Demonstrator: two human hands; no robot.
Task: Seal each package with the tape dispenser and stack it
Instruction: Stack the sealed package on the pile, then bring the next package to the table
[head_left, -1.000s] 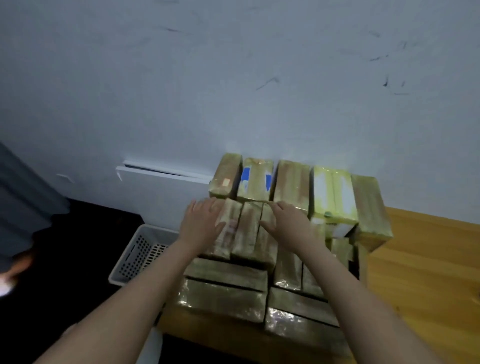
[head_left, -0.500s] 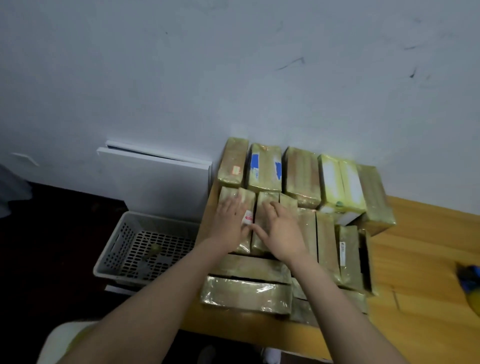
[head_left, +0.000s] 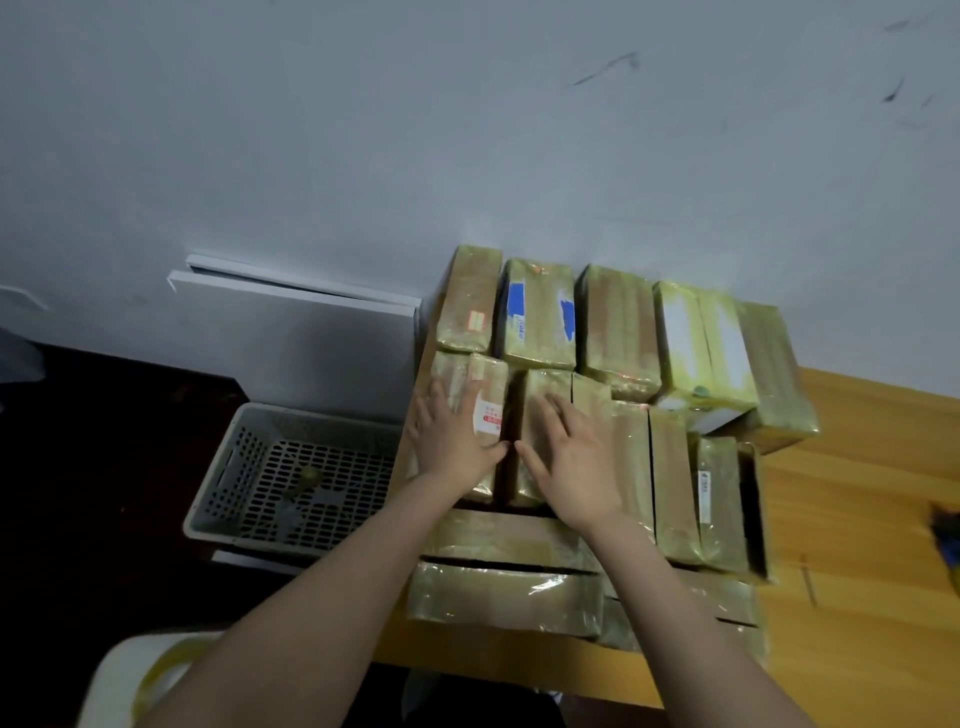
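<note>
Both hands lie flat, fingers (head_left: 558, 421) straight and apart, gripping nothing. The left hand (head_left: 454, 441) presses palm-down on the pkg w/ the red-and-white label (head_left: 485, 376), and the right hand (head_left: 571, 462) presses on the neighbouring pkg (head_left: 545, 384), thumbs nearly meeting over the dark gap between the two. Both pkgs sit atop the stack (head_left: 504, 592) on the wooden table (head_left: 857, 519), in the 2nd row out from the wall (head_left: 467, 130), w/ the back row of pkgs (head_left: 618, 327) between them and it. Their long axes run toward the wall, same line as the fingers, so each hand lies lengthwise on its own pkg: L on the labelled one, R on the other. The step is prob. squaring up or closing that gap, i.e. a push across the long axis, not along it. No tape dispenser can be made out. A blurred blue obj (head_left: 943, 525) on the table, further from the wall than the hands, can't be identified.
</note>
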